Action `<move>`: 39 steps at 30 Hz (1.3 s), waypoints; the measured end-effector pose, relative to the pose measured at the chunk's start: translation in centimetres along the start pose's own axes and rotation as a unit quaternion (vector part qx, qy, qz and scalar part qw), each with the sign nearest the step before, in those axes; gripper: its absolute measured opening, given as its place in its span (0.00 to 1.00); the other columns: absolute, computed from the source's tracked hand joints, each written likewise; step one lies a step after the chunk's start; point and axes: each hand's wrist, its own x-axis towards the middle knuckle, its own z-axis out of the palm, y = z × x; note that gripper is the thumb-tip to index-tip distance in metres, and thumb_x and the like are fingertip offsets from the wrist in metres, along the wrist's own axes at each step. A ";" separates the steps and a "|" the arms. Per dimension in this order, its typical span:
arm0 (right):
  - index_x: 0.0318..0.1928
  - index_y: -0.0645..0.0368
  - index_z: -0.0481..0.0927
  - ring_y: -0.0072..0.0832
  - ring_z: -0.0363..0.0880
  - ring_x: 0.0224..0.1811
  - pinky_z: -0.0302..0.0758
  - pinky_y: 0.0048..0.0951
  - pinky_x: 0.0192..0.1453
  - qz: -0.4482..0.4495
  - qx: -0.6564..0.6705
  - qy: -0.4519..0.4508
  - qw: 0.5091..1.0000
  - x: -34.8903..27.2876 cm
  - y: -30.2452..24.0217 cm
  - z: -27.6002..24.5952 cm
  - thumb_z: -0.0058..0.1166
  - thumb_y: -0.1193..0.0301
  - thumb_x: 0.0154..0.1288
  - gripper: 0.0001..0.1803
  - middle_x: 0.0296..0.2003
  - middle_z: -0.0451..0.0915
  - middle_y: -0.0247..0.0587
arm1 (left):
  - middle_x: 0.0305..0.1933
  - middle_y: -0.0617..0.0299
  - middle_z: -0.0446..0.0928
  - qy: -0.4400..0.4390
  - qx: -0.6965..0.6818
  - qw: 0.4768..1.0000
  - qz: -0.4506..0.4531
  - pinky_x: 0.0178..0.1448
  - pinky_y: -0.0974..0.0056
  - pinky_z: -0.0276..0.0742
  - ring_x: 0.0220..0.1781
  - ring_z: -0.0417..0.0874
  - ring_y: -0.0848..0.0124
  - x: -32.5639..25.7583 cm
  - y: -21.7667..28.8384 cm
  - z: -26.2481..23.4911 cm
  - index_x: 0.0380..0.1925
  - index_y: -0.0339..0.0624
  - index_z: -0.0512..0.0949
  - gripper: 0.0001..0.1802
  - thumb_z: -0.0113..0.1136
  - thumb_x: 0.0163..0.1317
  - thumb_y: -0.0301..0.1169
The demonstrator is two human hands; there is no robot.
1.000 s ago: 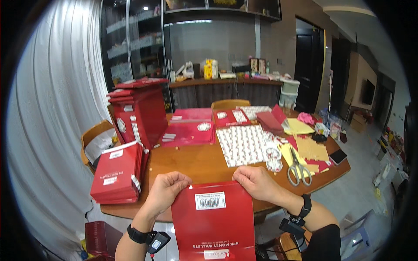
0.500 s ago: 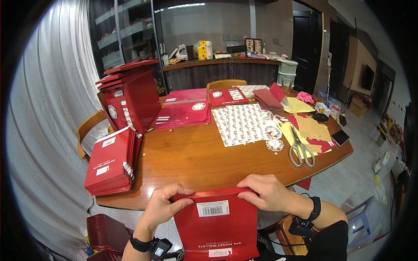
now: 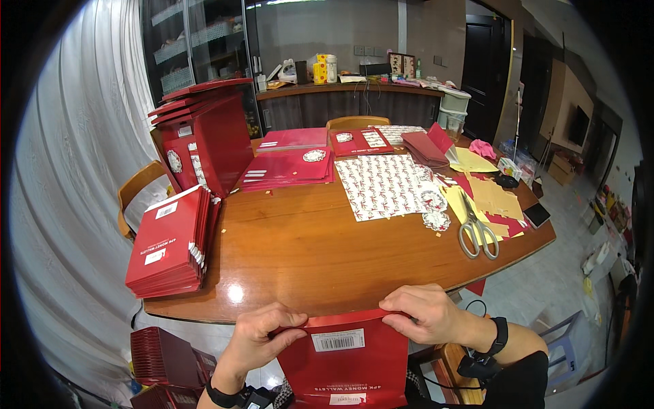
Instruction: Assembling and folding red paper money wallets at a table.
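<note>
A flat red printed packet [image 3: 340, 371] with a white barcode label near its top edge hangs at the near side of the table. My left hand [image 3: 266, 334] pinches its upper left corner between thumb and fingers. At the upper right corner, my right hand [image 3: 422, 313] grips it the same way. The top edge looks folded into a narrow strip between both hands. Its lower end runs out of the picture. On the table to the left lies a thick stack of similar red packets [image 3: 163, 238].
Behind the stack stands a tall pile of red boards [image 3: 211, 143]. Flat red sheets [image 3: 289, 167], patterned paper [image 3: 375, 187], yellow paper scraps [image 3: 473, 161] and grey-handled scissors [image 3: 478, 235] lie across the wooden table [image 3: 293, 252]. More dark red bundles [image 3: 163, 358] sit below at the left.
Both hands have moved slightly down with the packet, keeping their pinch on its top corners. The whole view has shifted a little.
</note>
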 end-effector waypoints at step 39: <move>0.39 0.68 0.79 0.33 0.81 0.32 0.78 0.29 0.34 -0.076 -0.144 -0.143 0.976 1.4 -1.4 0.7 0.59 0.77 0.52 0.12 0.34 0.82 0.44 | 0.33 0.57 0.83 0.016 0.225 0.966 0.125 0.34 0.64 0.80 0.33 0.84 0.63 -1.1 0.5 1.0 0.28 0.38 0.77 0.09 0.67 0.47 0.21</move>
